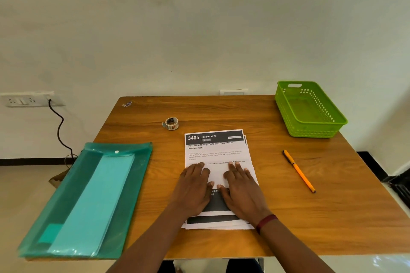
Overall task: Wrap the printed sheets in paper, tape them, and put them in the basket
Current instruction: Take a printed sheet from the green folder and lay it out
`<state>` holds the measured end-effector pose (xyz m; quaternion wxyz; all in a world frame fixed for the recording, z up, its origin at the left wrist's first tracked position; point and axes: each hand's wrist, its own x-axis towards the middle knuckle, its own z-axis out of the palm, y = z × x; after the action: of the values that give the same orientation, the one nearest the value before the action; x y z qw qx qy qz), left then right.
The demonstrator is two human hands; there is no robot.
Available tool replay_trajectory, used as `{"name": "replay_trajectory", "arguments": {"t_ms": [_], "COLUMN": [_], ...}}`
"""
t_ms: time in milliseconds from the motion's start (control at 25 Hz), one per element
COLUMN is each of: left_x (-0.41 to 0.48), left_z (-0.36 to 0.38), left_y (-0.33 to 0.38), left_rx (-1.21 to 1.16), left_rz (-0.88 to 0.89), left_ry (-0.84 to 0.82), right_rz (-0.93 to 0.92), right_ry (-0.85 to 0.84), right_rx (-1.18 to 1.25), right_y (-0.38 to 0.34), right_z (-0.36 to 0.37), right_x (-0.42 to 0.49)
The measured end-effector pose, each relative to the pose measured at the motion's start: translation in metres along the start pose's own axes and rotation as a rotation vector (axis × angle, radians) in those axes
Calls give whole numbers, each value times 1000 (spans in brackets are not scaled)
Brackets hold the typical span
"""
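Far left of the fingers lies a green folder [88, 197] on the counter [332, 217]. Left hand [195, 186] and right hand [241, 188] press flat, fingers spread apart, on the printed sheets [216, 153]. The tape roll [170, 123] is beyond the fingers, the pen [298, 170] right, the basket [309, 109] far right.

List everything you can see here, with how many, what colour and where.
table: one, brown wood, against the wall
sheets: small stack, white with black print, centre
tape: one roll, pale, beyond the sheets
folder: one, teal, translucent, left edge, holding paper
pen: one, orange, right of sheets
basket: one, green, far right corner
socket: one, white, left wall, black cable plugged in
left hand: flat on sheets
right hand: flat on sheets, red wristband
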<state>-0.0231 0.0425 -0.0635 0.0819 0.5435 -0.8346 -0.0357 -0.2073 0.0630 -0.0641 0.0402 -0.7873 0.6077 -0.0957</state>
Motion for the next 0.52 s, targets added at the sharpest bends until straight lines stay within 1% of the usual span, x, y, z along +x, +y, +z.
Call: {"name": "replay_trajectory", "arguments": {"t_ms": [120,320,440,520], "left_x": [-3,-5,-6,-7], "left_z": [7,10,7,3], "left_y": [9,-1,-10,-12], "left_rx": [6,23,18,8], "left_rz": [-51,-68,-108,-105], "left_ry": [-65,-81,-135,-163], "right_rz": [-64,22,92,100], "right_ry": [-78,-128,-140,-172], "right_rx": [-41,-22,-62,-69], "right_y": [-14,6,24,32], "right_z": [14,7,-3,-8], "right_x": [4,-2,-5,-5]}}
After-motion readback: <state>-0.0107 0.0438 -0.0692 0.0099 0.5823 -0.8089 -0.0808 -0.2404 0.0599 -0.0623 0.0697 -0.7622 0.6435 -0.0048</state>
